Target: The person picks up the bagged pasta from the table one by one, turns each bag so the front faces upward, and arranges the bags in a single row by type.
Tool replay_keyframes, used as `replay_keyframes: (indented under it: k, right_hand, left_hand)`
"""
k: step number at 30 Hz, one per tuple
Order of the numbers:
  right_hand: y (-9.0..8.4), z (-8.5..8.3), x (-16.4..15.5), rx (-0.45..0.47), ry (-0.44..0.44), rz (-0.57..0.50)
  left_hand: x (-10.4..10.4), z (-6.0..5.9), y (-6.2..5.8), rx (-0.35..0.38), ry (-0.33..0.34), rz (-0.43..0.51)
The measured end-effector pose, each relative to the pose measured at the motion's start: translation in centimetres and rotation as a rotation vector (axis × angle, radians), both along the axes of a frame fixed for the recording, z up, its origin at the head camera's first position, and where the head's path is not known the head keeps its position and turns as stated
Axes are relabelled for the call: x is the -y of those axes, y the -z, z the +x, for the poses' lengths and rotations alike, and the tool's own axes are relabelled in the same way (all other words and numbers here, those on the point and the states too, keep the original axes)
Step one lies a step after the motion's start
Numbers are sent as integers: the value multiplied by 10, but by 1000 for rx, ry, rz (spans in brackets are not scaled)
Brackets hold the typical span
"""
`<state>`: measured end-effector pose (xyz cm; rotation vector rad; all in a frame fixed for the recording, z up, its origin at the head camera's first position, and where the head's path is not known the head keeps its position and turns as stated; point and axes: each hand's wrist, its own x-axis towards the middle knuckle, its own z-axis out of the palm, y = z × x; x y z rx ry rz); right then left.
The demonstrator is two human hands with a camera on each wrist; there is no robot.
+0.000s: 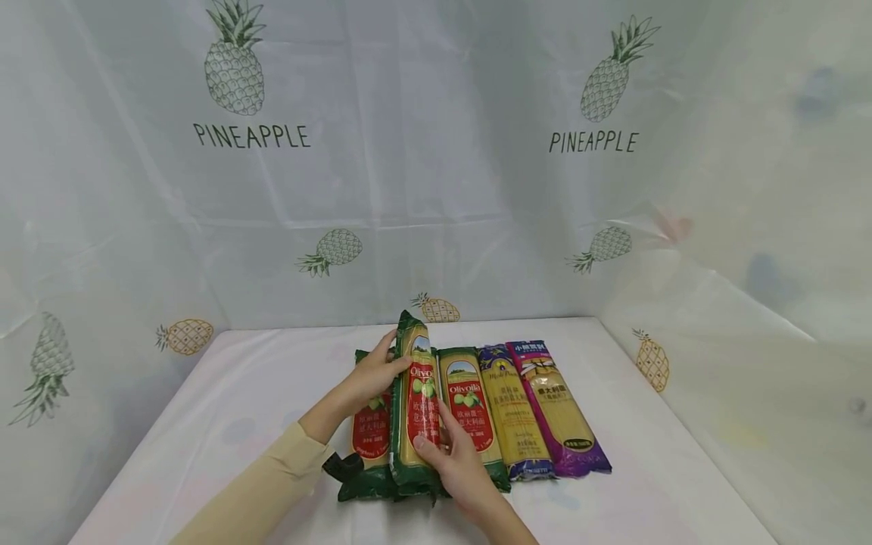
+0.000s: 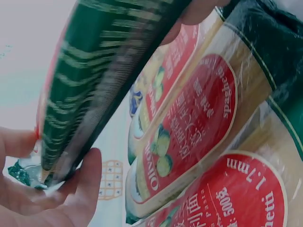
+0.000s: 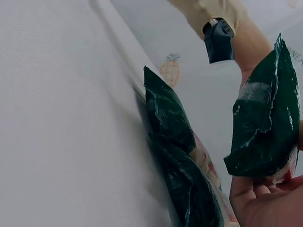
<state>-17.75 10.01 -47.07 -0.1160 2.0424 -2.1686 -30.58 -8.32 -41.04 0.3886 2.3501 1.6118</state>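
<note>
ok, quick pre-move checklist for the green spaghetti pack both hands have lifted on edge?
1. Left hand grips the far part of the lifted pack: ok, fingers wrap its edge.
2. Right hand grips the near end: ok, the thumb lies across the front of the pack.
3. Pack clear of its neighbours: not ok, it stands on edge between the left Olivoila pack and the right Olivoila pack, close to both.
4. Blue pack and purple pack lie flat, untouched: ok.
5. Bare table to the left: ok.
6. Seals of the lifted pack intact: cannot tell.
</note>
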Motion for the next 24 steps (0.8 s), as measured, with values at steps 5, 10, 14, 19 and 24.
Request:
replay_keyframes:
  k: [5, 10, 14, 19, 24]
  right_hand:
    - [-1, 2, 4, -28, 31, 13]
    - [0, 3, 8, -86, 67, 75]
    - [0, 4, 10, -139, 101, 174]
    - [-1, 5, 12, -173, 130, 254]
    - [-2, 5, 12, -198, 137, 295]
  left_hand:
    - [3, 1, -1, -44, 1, -97]
    - [4, 0, -3, -79, -44, -119]
    - [3, 0, -3, -86, -66, -83]
    - [0, -1, -2, -95, -97, -39]
    - [-2, -2, -1, -77, -106, 6]
